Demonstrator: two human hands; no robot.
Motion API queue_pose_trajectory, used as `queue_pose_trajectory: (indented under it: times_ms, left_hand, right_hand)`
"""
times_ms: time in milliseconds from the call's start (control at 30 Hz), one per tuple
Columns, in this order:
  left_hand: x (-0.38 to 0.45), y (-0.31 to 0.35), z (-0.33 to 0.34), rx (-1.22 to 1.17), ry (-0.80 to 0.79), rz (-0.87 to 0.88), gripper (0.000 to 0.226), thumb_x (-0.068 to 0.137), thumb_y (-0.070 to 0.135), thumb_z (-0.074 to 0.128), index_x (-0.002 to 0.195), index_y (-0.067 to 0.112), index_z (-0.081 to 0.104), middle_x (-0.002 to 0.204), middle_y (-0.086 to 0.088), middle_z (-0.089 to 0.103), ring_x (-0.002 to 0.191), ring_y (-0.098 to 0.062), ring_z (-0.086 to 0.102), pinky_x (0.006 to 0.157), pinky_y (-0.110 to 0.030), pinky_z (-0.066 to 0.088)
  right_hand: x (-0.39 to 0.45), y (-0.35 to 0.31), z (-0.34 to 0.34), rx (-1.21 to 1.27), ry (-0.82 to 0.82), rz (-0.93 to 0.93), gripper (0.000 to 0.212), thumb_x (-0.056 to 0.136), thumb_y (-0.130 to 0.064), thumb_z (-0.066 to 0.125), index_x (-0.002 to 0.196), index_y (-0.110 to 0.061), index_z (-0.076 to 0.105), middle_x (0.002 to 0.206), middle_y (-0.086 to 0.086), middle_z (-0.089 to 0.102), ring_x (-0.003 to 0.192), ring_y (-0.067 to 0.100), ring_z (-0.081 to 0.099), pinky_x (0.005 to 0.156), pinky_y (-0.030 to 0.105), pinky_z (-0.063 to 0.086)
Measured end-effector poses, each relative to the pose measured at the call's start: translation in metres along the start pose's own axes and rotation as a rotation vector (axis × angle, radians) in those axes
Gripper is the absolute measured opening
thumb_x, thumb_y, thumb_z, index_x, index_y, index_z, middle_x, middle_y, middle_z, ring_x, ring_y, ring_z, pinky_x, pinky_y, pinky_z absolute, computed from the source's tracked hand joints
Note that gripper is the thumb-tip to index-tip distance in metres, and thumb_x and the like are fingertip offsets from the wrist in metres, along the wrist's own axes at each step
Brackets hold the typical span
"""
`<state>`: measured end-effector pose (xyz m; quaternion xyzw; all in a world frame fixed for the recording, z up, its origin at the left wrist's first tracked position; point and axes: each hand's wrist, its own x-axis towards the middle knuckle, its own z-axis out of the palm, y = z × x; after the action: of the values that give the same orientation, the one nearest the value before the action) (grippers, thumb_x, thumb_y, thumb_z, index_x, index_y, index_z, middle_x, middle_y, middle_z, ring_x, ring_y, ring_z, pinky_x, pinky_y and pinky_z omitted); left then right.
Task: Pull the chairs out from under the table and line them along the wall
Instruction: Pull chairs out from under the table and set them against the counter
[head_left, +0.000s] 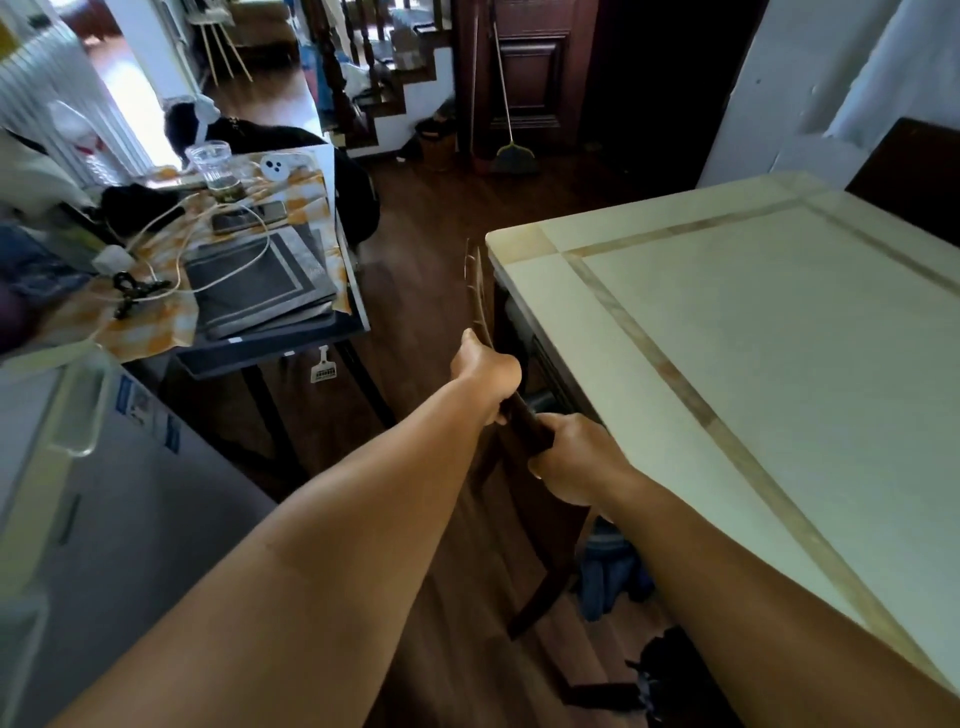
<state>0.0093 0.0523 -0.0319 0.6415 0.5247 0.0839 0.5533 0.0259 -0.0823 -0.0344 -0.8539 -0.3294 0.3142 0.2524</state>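
Observation:
A dark wooden chair (524, 421) stands tucked against the left side of the cream stone-topped table (769, 332). Only its top rail and one curved back leg (535, 603) show; the seat is hidden under the tabletop. My left hand (485, 371) is closed over the far part of the chair's top rail. My right hand (576, 460) grips the near part of the same rail, close to the table's edge. A second dark chair back (909, 171) shows at the table's far right side, against the white wall.
A cluttered side table (332, 332) with a glass, phones, cables and placemats stands to the left. A white appliance (119, 493) fills the near left. Dark wood floor runs between them toward stairs, a door and a broom (511, 150). Dark items lie on the floor near my feet.

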Motion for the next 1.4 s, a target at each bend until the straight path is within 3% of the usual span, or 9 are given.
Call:
queue_pose_trajectory:
  times_ms: [67,167,267,400,600,867,1067,1200,1400]
  left_hand:
    - [0.001,-0.007,-0.017,0.025,0.026,0.007,0.07,0.086,-0.001,0.05,0.147,0.027,0.029,0.128,-0.009,0.054,0.072,-0.025,0.057,0.051,-0.043,0.061]
    - [0.003,-0.019,-0.051,0.061,0.07,0.02,0.067,0.086,0.0,0.048,0.146,0.028,0.033,0.127,-0.008,0.054,0.082,-0.027,0.059,0.051,-0.04,0.06]
    - [0.003,-0.034,-0.087,0.094,0.111,0.014,0.063,0.084,-0.002,0.045,0.14,0.027,0.04,0.126,-0.01,0.056,0.099,-0.034,0.06,0.062,-0.047,0.061]
    - [0.0,-0.048,-0.118,0.098,0.166,0.035,0.048,0.082,-0.003,0.045,0.121,0.025,0.054,0.111,-0.011,0.061,0.097,-0.033,0.06,0.075,-0.048,0.059]
    - [-0.013,-0.089,-0.192,0.068,0.205,0.019,0.056,0.086,0.0,0.05,0.135,0.027,0.045,0.115,-0.005,0.056,0.095,-0.025,0.051,0.052,-0.03,0.04]
    - [-0.032,-0.131,-0.252,0.08,0.356,-0.027,0.049,0.081,-0.002,0.053,0.123,0.022,0.054,0.111,-0.005,0.059,0.11,-0.029,0.056,0.093,-0.044,0.051]
    - [-0.047,-0.15,-0.28,0.02,0.38,-0.038,0.056,0.087,-0.006,0.048,0.137,0.018,0.049,0.127,-0.011,0.059,0.114,-0.031,0.055,0.08,-0.033,0.046]
    - [-0.057,-0.152,-0.282,0.01,0.366,-0.036,0.058,0.088,-0.006,0.048,0.14,0.019,0.045,0.132,-0.012,0.057,0.121,-0.032,0.053,0.093,-0.037,0.048]
    - [-0.087,-0.138,-0.283,-0.026,0.456,0.002,0.064,0.09,0.027,0.061,0.147,0.014,0.035,0.139,-0.011,0.053,0.123,-0.03,0.054,0.095,-0.034,0.046]
  right_hand:
    - [-0.002,-0.014,0.015,-0.018,0.004,-0.036,0.025,0.084,-0.012,0.053,0.105,-0.024,0.062,0.079,-0.002,0.061,0.068,0.014,0.057,0.048,0.024,0.036]
    - [-0.004,-0.04,0.043,-0.005,-0.006,-0.083,0.022,0.083,-0.015,0.051,0.101,-0.02,0.061,0.092,0.004,0.065,0.081,0.023,0.061,0.056,0.027,0.041]
    - [-0.01,-0.067,0.073,0.021,-0.042,-0.119,0.018,0.082,-0.018,0.05,0.097,-0.019,0.059,0.091,0.006,0.065,0.079,0.027,0.059,0.055,0.028,0.04]
    - [-0.015,-0.089,0.1,0.06,-0.059,-0.14,0.019,0.084,-0.022,0.049,0.1,-0.017,0.059,0.093,0.007,0.066,0.083,0.028,0.06,0.061,0.029,0.037]
    - [-0.04,-0.141,0.152,0.06,-0.14,-0.172,0.025,0.085,-0.02,0.053,0.11,-0.018,0.056,0.101,0.006,0.065,0.09,0.027,0.061,0.06,0.027,0.038]
    - [-0.066,-0.179,0.207,0.056,-0.222,-0.187,0.046,0.088,-0.023,0.054,0.131,-0.014,0.044,0.125,0.01,0.058,0.114,0.03,0.056,0.084,0.034,0.046]
    - [-0.08,-0.196,0.234,0.077,-0.274,-0.222,0.025,0.086,-0.02,0.054,0.11,-0.017,0.052,0.102,0.006,0.061,0.092,0.026,0.059,0.07,0.035,0.049]
    - [-0.08,-0.199,0.239,0.06,-0.253,-0.237,0.02,0.086,-0.023,0.053,0.105,-0.017,0.05,0.095,0.004,0.057,0.083,0.023,0.054,0.066,0.033,0.042]
    - [-0.081,-0.18,0.234,0.247,-0.344,-0.197,0.078,0.085,-0.052,0.054,0.147,-0.021,0.019,0.145,0.008,0.045,0.127,0.028,0.047,0.099,0.038,0.043]
